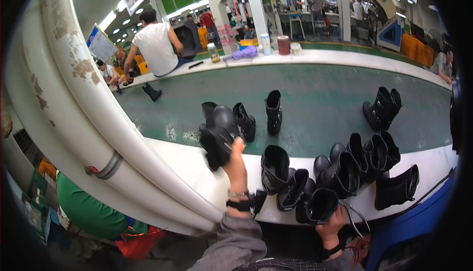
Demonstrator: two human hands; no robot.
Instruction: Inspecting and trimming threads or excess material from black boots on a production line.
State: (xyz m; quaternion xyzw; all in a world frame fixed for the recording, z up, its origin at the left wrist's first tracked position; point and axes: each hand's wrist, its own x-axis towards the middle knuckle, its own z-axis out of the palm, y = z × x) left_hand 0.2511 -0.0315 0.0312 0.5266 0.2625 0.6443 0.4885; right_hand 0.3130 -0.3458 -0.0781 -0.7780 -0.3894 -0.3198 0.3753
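Two hands: left hand (pixel 235 160) grasping a blurred black boot (pixel 220 130) over the near edge of the belt (pixel 325 108), toe and long axis toward far edge; right hand (pixel 332 225) touching upright boot (pixel 318 207), near edge of counter (pixel 269 211), closure undetermined.

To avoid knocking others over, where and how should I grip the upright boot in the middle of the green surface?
Probably by the upper shaft, from the right: the boot stands upright, so its top looks easiest to reach, and a neighbouring boot stands on its left.
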